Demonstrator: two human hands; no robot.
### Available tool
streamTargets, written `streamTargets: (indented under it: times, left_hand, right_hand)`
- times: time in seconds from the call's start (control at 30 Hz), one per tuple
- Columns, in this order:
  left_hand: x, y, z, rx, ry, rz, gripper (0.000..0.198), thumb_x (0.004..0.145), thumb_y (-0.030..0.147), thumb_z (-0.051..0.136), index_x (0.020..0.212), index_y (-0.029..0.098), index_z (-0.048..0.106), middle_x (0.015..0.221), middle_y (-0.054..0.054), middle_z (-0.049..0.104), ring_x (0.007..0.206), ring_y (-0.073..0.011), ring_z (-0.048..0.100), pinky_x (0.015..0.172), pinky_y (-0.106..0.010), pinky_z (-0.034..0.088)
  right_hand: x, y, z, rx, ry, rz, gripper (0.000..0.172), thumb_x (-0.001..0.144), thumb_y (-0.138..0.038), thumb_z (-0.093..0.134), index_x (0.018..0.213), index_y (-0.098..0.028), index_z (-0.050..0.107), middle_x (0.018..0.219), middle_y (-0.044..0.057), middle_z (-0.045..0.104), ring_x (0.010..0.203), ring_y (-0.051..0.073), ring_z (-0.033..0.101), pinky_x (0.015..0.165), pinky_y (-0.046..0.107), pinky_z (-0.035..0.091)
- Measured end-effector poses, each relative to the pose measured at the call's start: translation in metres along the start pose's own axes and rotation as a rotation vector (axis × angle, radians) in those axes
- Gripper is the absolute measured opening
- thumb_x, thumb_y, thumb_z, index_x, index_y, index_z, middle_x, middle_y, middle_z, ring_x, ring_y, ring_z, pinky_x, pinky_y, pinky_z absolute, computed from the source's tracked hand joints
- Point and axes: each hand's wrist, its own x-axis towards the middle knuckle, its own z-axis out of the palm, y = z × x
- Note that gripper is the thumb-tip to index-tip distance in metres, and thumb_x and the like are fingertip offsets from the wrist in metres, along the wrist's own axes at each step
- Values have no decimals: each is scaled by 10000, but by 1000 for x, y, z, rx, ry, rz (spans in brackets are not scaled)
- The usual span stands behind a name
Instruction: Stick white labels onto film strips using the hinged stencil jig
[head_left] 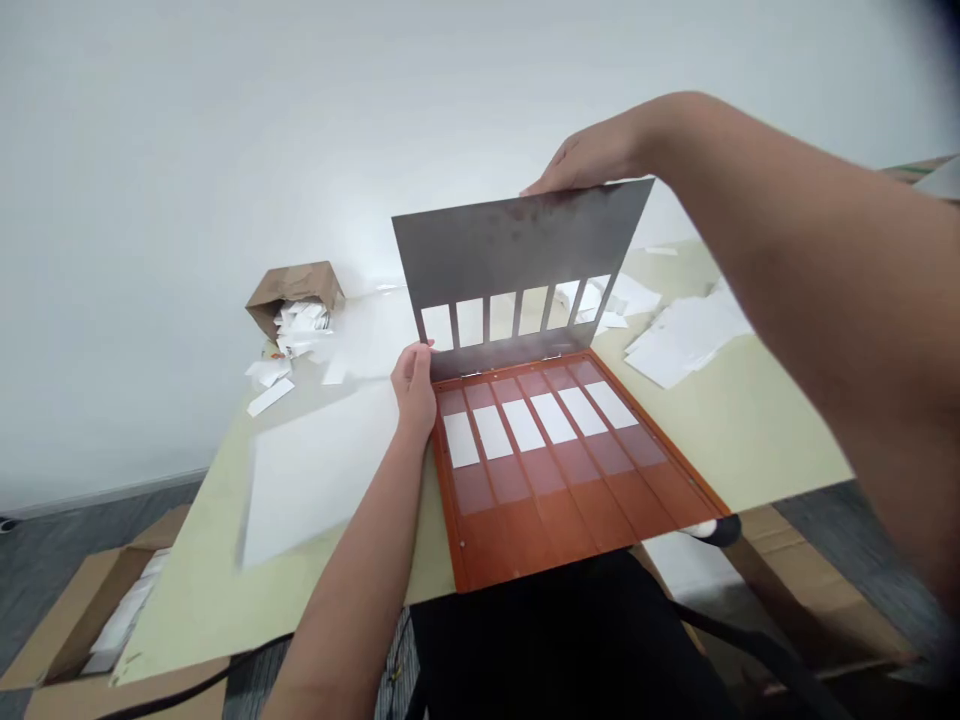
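An orange tray (pixel 600 500) with several long slots lies on the table in front of me, a white strip (pixel 523 425) in each slot. A grey metal plate (pixel 517 245) with several window cut-outs is hinged at the tray's far edge and stands nearly upright. My right hand (pixel 592 160) grips the plate's top edge, fingers closed over it. My left hand (pixel 414 385) rests at the tray's far left corner, touching the lower left corner of the plate with curled fingers.
A pale green table (pixel 757 430) carries a large white sheet (pixel 315 475) on the left, loose white papers (pixel 682 335) on the right, and a tipped brown paper bag (pixel 296 290) spilling white strips. Cardboard boxes (pixel 82 610) stand on the floor at both sides.
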Motion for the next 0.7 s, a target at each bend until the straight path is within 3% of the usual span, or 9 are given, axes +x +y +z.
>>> streamTargets:
  times: [0.1, 0.27, 0.4, 0.53, 0.63, 0.7]
  left_hand:
    - [1, -4, 0, 33, 6, -11, 302, 846, 424, 627, 1041, 198, 676, 1089, -57, 699, 1071, -202, 627, 972, -344, 470]
    - [2, -10, 1, 63, -8, -81, 357, 860, 238, 571, 1212, 215, 624, 1166, -59, 689, 1094, -182, 628, 990, -338, 473]
    - [-1, -5, 1, 85, -43, -142, 432, 864, 174, 530, 1291, 207, 585, 1245, -69, 667, 1052, -172, 648, 982, -341, 488]
    - [-4, -2, 1, 131, -24, -248, 482, 877, 194, 546, 1359, 190, 533, 1404, -106, 570, 1147, -204, 619, 1030, -372, 469]
    - [-5, -2, 0, 152, -26, -257, 449, 882, 195, 548, 1330, 197, 559, 1433, -94, 547, 1253, -224, 560, 1079, -382, 438]
    - [-5, -3, 0, 165, -37, -243, 421, 884, 185, 542, 1303, 204, 578, 1428, -82, 553, 1311, -228, 516, 1109, -388, 413]
  right_hand:
    - [15, -7, 24, -219, -56, 1, 573, 867, -729, 457, 871, -191, 652, 1122, 127, 635, 1115, 344, 545, 934, 635, 397]
    - [32, -11, 72, -335, 96, -71, 660, 983, -629, 215, 804, -153, 636, 880, 129, 642, 997, 296, 581, 995, 580, 336]
    - [45, -8, 101, -305, 126, -81, 647, 998, -557, 203, 752, -111, 601, 906, 150, 677, 1001, 253, 593, 991, 531, 322]
    - [62, 1, 132, -269, 142, -115, 700, 880, -636, 101, 567, -130, 469, 956, 188, 681, 1068, 277, 585, 943, 509, 306]
    - [79, 9, 156, -266, 105, -133, 616, 741, -672, -13, 457, -214, 288, 1032, 214, 648, 1117, 351, 548, 877, 522, 290]
    - [89, 14, 169, -255, 75, -132, 581, 708, -670, -29, 442, -234, 247, 1049, 232, 637, 1118, 375, 535, 846, 545, 272]
